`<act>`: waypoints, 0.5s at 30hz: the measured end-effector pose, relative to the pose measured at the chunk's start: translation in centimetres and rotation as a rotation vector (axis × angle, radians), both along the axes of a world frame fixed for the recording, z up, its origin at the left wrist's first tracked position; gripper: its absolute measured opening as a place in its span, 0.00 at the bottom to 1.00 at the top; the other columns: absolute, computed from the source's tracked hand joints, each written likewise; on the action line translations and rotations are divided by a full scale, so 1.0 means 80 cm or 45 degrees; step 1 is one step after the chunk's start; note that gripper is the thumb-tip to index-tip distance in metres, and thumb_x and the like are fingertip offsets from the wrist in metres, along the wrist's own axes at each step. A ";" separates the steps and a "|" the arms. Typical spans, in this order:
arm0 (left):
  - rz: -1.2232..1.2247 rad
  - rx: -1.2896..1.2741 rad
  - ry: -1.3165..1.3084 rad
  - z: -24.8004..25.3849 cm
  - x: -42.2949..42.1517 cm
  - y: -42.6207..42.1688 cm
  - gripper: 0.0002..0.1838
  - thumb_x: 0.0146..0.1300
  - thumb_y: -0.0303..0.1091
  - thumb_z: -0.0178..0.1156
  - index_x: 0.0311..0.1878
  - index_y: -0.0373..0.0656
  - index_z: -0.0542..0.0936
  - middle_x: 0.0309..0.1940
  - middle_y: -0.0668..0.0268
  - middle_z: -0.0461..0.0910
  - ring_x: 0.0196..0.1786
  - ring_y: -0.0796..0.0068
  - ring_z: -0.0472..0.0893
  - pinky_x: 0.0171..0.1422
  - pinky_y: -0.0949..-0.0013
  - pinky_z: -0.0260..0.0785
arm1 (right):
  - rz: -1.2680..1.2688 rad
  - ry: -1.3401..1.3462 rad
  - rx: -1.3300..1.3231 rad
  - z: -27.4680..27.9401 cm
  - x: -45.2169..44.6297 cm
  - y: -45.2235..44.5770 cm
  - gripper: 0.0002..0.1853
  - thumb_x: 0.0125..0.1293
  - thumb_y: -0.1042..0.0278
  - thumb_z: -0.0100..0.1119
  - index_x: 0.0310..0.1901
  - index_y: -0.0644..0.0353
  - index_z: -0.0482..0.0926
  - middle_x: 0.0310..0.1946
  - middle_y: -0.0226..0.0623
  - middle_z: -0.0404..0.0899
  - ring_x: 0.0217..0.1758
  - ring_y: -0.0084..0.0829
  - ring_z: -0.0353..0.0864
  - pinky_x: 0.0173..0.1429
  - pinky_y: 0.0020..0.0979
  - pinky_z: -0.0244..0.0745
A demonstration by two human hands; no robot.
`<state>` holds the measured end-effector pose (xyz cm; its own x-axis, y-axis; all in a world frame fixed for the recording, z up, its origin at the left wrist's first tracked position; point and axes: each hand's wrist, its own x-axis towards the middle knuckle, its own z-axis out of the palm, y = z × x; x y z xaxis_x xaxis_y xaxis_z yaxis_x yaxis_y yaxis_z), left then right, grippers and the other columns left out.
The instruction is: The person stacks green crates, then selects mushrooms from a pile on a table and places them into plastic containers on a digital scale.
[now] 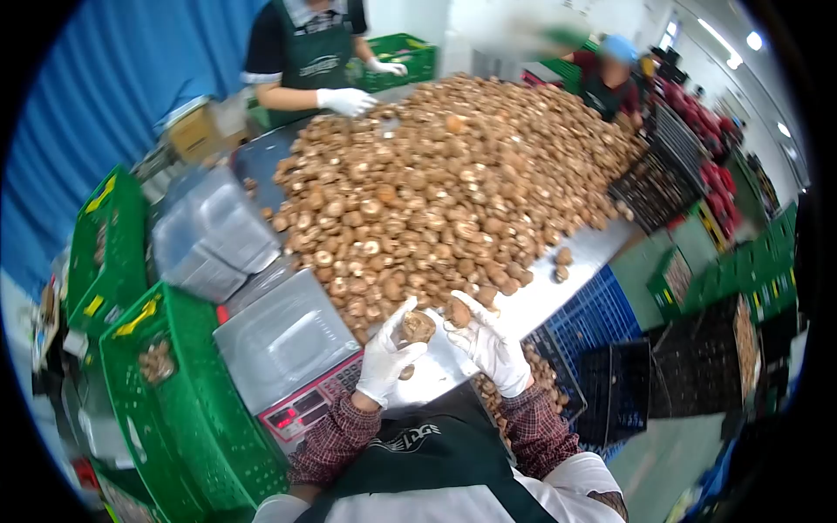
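Across the metal table (602, 248), a broad heap of brown mushrooms (453, 192), thinning out toward the near edge. To its left, a long green crate (205, 427) with perforated walls. Between crate and heap, a scale (305, 411) with a red front panel (digits lit, too small to read) and a clear plastic tray (283, 336) on top. Left hand (386, 359), white-gloved, closed round one mushroom (418, 327), thumb and fingers against its sides. Right hand (495, 350), gloved too, in a narrow pinch on a smaller brown cap (458, 312), just beside the first and near the heap.
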<state>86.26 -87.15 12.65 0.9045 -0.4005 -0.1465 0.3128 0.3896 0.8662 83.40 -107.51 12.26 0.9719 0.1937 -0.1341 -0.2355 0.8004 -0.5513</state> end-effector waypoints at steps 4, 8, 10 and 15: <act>-0.096 0.474 -0.748 -0.006 -0.013 -0.056 0.36 0.52 0.18 0.64 0.68 0.41 0.69 0.59 0.62 0.73 0.59 0.70 0.75 0.64 0.69 0.69 | -0.174 0.009 -0.287 0.004 -0.044 -0.020 0.35 0.69 0.59 0.56 0.72 0.65 0.55 0.65 0.43 0.68 0.63 0.35 0.73 0.69 0.38 0.68; -0.394 0.821 -1.165 -0.023 -0.061 -0.117 0.39 0.53 0.33 0.67 0.71 0.52 0.66 0.52 0.54 0.73 0.52 0.57 0.77 0.56 0.62 0.72 | -0.155 0.343 -0.584 -0.021 -0.101 -0.055 0.34 0.63 0.71 0.64 0.69 0.59 0.61 0.60 0.39 0.71 0.58 0.29 0.77 0.59 0.30 0.76; -0.709 0.635 -0.874 -0.037 -0.067 -0.119 0.44 0.56 0.34 0.65 0.75 0.50 0.56 0.58 0.52 0.72 0.56 0.58 0.77 0.61 0.61 0.71 | -0.155 0.371 -0.819 -0.047 -0.131 -0.097 0.34 0.62 0.72 0.65 0.69 0.60 0.61 0.60 0.40 0.71 0.57 0.29 0.77 0.57 0.29 0.77; -0.971 0.996 -1.039 -0.101 -0.062 -0.078 0.40 0.59 0.42 0.62 0.73 0.43 0.59 0.61 0.47 0.72 0.60 0.51 0.75 0.68 0.59 0.64 | 0.739 0.604 -2.645 -0.090 -0.171 -0.180 0.47 0.52 0.58 0.75 0.72 0.40 0.59 0.64 0.49 0.68 0.60 0.42 0.76 0.59 0.39 0.75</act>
<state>81.33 -93.39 4.56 0.4358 -0.8946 -0.0986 -0.4751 -0.3217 0.8190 69.72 -121.87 5.04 0.7198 -0.3223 -0.6149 -0.4969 -0.8577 -0.1321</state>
